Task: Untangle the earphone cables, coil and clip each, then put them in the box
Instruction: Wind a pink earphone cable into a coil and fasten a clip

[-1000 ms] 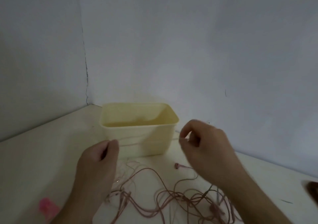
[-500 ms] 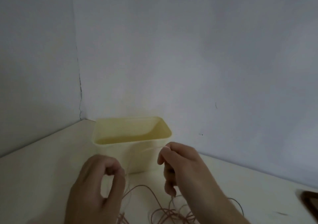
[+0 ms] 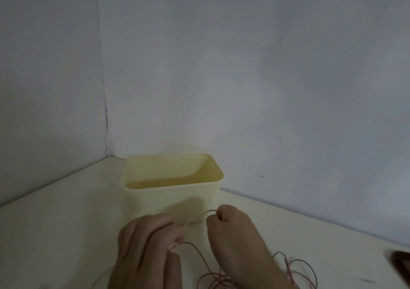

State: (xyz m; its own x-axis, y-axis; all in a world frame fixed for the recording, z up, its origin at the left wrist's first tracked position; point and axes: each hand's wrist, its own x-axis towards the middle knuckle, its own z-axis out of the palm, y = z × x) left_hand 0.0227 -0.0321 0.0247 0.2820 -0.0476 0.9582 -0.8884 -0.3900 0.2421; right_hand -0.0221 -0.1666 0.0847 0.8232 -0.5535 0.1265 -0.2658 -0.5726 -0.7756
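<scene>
Earphone cables: thin pink strands, lower centre of the frame, loose loops running on to the lower right; a short span is drawn near-taut between the two hands, just in front of the box. Condition: tangled, none coiled or clipped.

Right hand: lower centre-right, fingers curled, pinching the cable at its upper knuckle edge.

Left hand: lower centre-left, blurred; fingers bent over the strand, fingertips holding it where a loop drops away below.

Change over the last second: the hands, earlier raised and well apart with the whole tangle in view beneath them, have drawn close together and lower in the frame; the held span is now short. The view has tilted up, so most of the tangle and the pink item at lower left are out of frame. Judgement: one strand is being worked free or gathered for a first coil; the task is at an early stage.

Box: pale yellow, open-topped, centre frame, nothing visible inside.

Table: cream surface, lower frame.

Dark object: lower right edge, unidentifiable.
</scene>
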